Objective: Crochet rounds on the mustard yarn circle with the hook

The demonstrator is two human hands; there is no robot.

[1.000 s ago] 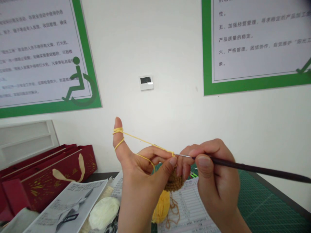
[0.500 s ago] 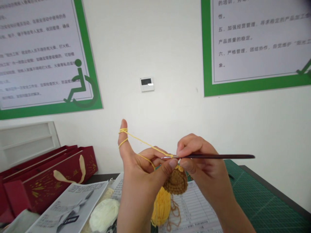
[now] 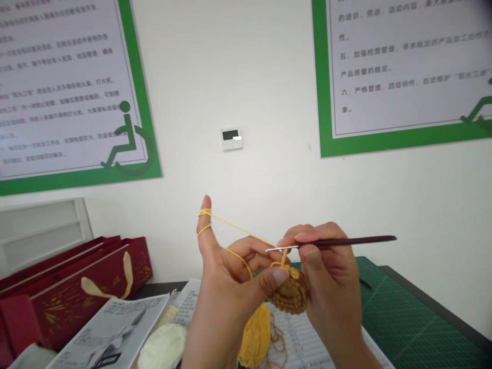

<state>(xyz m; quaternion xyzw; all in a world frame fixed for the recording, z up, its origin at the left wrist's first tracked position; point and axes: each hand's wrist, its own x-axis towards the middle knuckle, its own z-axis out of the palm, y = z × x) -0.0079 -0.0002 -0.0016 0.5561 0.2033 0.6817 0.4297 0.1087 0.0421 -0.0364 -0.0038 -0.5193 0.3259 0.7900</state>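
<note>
Between its thumb and fingers my left hand (image 3: 230,277) pinches a round brown crochet piece (image 3: 290,295) at its upper edge. Yellow yarn (image 3: 240,225) winds around the raised left index finger and stretches down toward the hook. My right hand (image 3: 332,282) grips a crochet hook (image 3: 346,241) with a dark handle and silver tip, held nearly level above the piece. One yellow loop sits on the metal shaft and runs down to the piece's edge. Below the hands lies a yellow yarn ball (image 3: 257,338), partly hidden by my left hand.
A white yarn ball (image 3: 163,347) and a printed sheet (image 3: 111,333) lie at left, near dark red gift bags (image 3: 88,287). Loose brown yarn (image 3: 277,341) rests on a paper (image 3: 302,335). A green cutting mat (image 3: 407,312) covers the right side. Behind is a white wall with framed posters.
The hook has drawn up from the piece's edge, and a yellow loop now stands tall on its shaft. Both hands and the piece have shifted slightly right in view.
</note>
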